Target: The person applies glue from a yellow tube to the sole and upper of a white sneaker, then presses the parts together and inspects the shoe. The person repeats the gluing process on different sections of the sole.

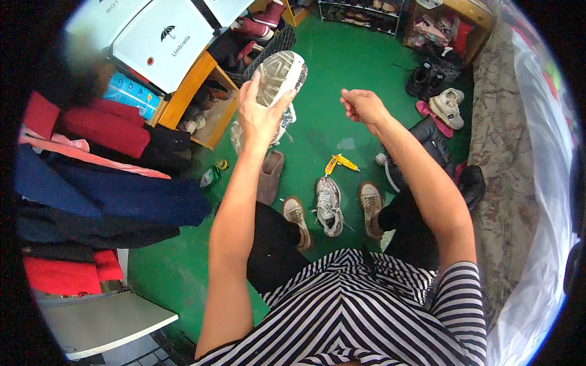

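Note:
My left hand (259, 116) is wrapped around a sneaker (282, 76), held up with its pale sole in view. My right hand (366, 105) is raised apart from it, fingers curled closed; whatever may be between them is hidden. Between my feet a silvery-white sneaker (328, 210) rests on the green floor, laces loose. Just beyond its toe lie a yellow tube (331, 165) and another narrow yellow piece (347, 162). Behind and below the held sneaker is a crumpled clear plastic bag (282, 129), partly covered by my forearm.
A brown slipper (270, 174) and a green bottle (210, 177) are to the left. Wooden shelving (217, 116) holds shoes. On the right are pink slippers (434, 119), pale clogs (447, 108), a dark jacket (427, 143) and a patterned couch (503, 158). Folded clothes (110, 195) fill the left.

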Demonstrator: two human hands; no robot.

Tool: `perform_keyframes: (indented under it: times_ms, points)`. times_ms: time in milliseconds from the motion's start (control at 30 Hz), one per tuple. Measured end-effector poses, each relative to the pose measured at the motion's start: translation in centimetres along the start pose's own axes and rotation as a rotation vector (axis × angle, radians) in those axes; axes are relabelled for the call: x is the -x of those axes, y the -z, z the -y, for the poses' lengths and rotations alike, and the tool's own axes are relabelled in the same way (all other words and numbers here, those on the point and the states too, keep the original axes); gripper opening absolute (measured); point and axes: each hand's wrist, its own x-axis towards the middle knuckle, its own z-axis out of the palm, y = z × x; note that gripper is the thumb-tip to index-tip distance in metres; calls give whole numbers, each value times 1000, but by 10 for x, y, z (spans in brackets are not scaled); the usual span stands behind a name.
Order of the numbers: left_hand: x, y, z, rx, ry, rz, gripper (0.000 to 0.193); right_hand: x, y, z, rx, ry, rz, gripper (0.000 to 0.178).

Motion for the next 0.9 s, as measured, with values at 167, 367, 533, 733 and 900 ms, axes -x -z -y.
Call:
perform_keyframes:
  times_ms: [167,367,533,733,900]
  points:
    - [-4,25,11,20,88,46,85,-83,22,-109,855,222,-107,17]
    - [0,54,32,205,262,74,81,-99,35,-283,1059,4,-223,24]
    - [11,74,28,224,325,148,74,-84,31,-343,1300,-279,-95,42]
    - [14,75,37,289,395,195,80,-105,24,-407,1440,-168,-250,34]
    - [10,77,43,258,398,195,78,-101,29,-425,1387,-105,-265,23]
